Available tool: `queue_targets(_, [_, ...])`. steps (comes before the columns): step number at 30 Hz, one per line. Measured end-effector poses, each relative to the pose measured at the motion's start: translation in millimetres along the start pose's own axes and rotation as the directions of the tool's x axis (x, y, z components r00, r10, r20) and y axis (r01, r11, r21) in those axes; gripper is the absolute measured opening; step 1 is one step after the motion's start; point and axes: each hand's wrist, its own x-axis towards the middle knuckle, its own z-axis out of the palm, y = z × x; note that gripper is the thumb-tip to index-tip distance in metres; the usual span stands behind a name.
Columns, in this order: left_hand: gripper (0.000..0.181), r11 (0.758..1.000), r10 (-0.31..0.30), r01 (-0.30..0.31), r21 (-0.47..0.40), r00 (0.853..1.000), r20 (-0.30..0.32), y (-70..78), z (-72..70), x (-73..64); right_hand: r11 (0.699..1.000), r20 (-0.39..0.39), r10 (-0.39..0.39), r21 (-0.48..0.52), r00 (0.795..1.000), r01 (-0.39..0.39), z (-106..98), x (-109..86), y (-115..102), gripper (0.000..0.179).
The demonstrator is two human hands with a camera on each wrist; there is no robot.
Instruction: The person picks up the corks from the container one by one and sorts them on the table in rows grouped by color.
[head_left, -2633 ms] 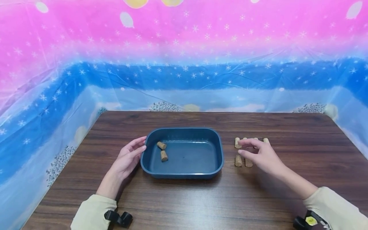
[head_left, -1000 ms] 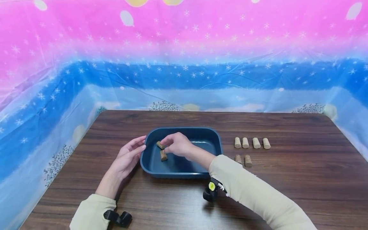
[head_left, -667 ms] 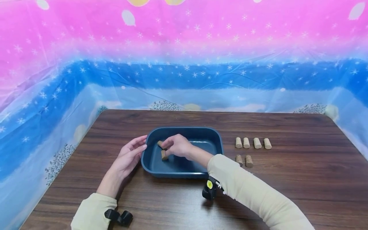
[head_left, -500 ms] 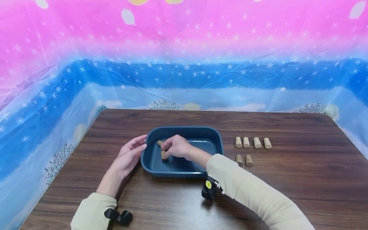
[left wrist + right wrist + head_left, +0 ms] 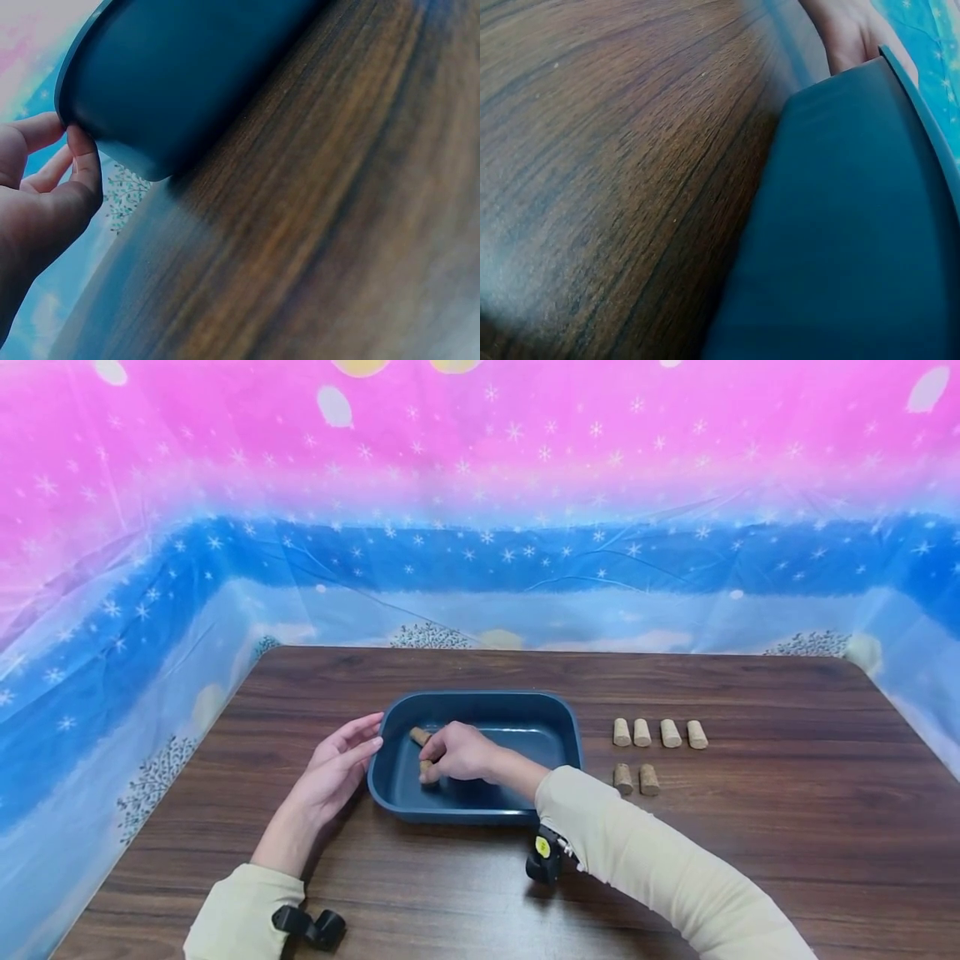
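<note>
A dark blue rectangular tub [image 5: 480,816] stands on the table. At its left end my left hand [image 5: 337,772] pinches the rim between thumb and fingers, which the left wrist view shows close up. Inside the tub, my right hand [image 5: 463,752] pinches a brown cork [image 5: 426,767] with thumb and fingertips, covering part of it. Just behind, a second brown cork [image 5: 420,736] lies on the tub floor, its near end close to my fingertips. In the right wrist view the tub's wall [image 5: 840,217] hides my right hand.
Right of the tub, several pale corks [image 5: 670,733] stand in a back row. Two darker corks [image 5: 648,779] are in front of them. The wooden table [image 5: 420,893] is backed by a patterned pink and blue cloth [image 5: 480,552].
My right hand has come from above the corks on the right into the tub. It now pinches the front cork, having shifted slightly nearer me. My left hand stays at the rim.
</note>
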Motion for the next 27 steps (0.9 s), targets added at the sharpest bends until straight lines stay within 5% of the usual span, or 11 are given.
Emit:
queue_targets(12, [0.042,1.0,-0.013,0.013,0.0,1.0,0.001,-2.0,0.8,1.4,0.995,-0.007,-0.045,-0.088,0.999,0.044,0,0.5,-2,0.028])
queue_targets(27, [0.043,1.0,-0.02,0.02,0.01,1.0,-0.001,-0.6,1.0,1.0,0.992,-0.04,-0.117,-0.052,0.992,0.115,-16,-9.0,-14,0.028])
